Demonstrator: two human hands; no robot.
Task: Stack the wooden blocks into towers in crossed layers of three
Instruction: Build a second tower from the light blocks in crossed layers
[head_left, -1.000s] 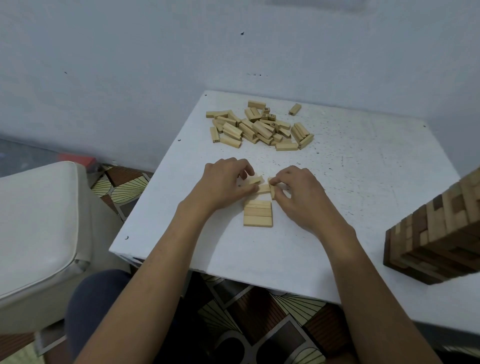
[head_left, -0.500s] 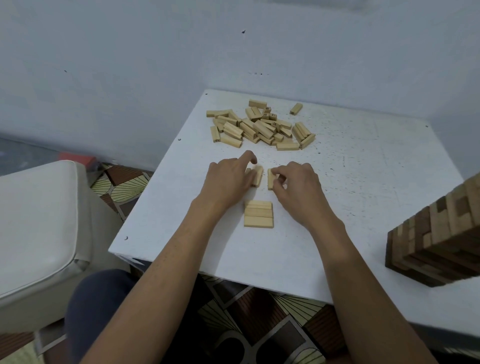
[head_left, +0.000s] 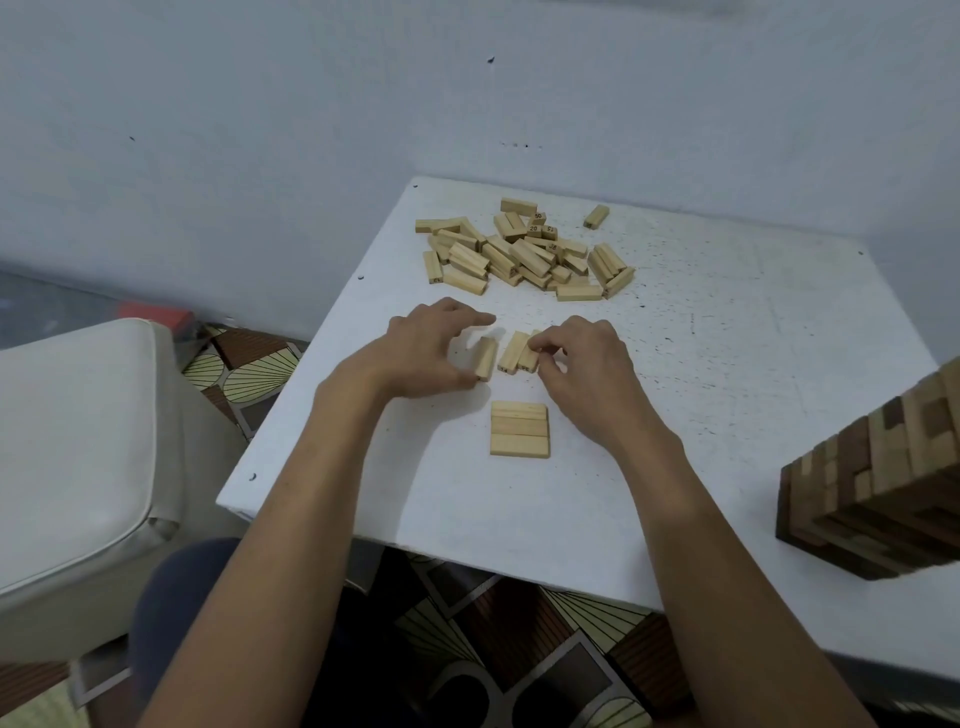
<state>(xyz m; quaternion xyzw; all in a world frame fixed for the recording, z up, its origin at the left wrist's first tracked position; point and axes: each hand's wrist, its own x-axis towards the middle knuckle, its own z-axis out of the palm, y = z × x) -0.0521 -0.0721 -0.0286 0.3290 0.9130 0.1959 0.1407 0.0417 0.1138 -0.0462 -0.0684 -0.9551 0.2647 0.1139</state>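
head view, frame centre: i judge this is the second layer being gathered. my right hand (head_left: 582, 374) pinches two blocks (head_left: 517, 353) side by side; my left hand (head_left: 421, 353) lies half open, thumb against a third block (head_left: 485, 358), grip unclear. next: close them up, set crosswise onto the bottom layer (head_left: 519, 428) just below.

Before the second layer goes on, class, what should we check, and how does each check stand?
1. The bottom layer of three lies flat, touching: ok.
2. Three blocks ready: left hand holds a single block, right hand pinches a pair: ok.
3. Those three pressed together: not ok, a gap separates single block and pair.
4. They run across the bottom layer: ok.
5. Right hand's grip on both of the pair: cannot tell.
6. The dark tower stands clear: ok.
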